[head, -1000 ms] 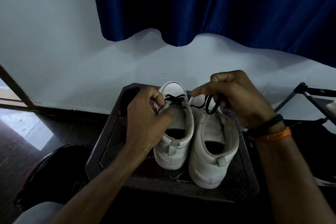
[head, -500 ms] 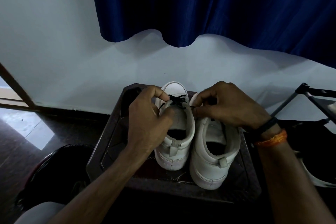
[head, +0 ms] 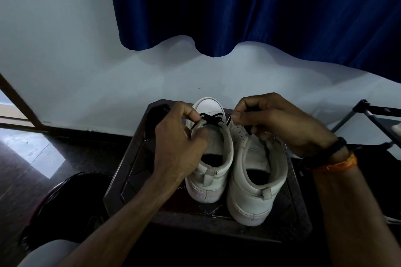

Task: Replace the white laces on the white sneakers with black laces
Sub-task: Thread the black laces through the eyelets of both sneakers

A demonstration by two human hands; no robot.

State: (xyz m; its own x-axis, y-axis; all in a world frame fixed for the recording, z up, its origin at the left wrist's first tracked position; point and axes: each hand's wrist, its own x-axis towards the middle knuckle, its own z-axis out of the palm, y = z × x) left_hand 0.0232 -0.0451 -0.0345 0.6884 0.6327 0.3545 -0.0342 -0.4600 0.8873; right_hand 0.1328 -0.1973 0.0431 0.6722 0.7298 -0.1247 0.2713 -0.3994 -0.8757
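A pale wall (head: 76, 60) and blue curtain (head: 260, 6) back a dark stool (head: 121, 180) holding two white sneakers. Since a second ago the right hand (head: 277, 123) has dropped onto the right sneaker (head: 256, 180) at 3 o'clock, pinching black lace (head: 248, 130) at its eyelets; lacing looks barely begun. The left hand (head: 180, 143) still pinches the left sneaker (head: 213, 158)'s crossed lace. A metal rack (head: 377, 112) stands at 3 o'clock

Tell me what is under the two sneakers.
Both white sneakers stand on a dark tray-like stand. The surface directly beneath their soles is covered, so anything lying there cannot be seen.
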